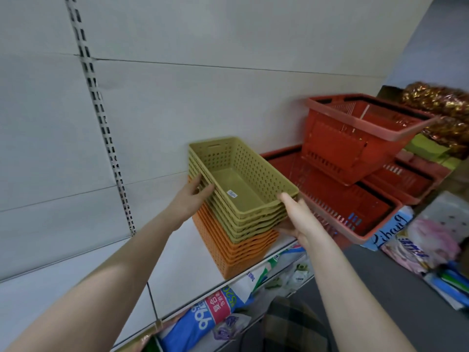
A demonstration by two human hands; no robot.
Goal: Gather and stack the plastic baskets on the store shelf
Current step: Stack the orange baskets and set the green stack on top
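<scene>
A stack of several olive-green perforated baskets sits nested on top of a stack of several orange baskets, on the white shelf. My left hand grips the green stack's left long side, fingers on the rims. My right hand holds the near right corner of the green stack, thumb at the top rim, fingers underneath. A small white label lies inside the top green basket.
Red shopping baskets stand right of the stack, one tilted on top of others. Packaged goods fill the shelf below. Gold tinsel and soft packs lie at far right. The white back panel has a slotted upright.
</scene>
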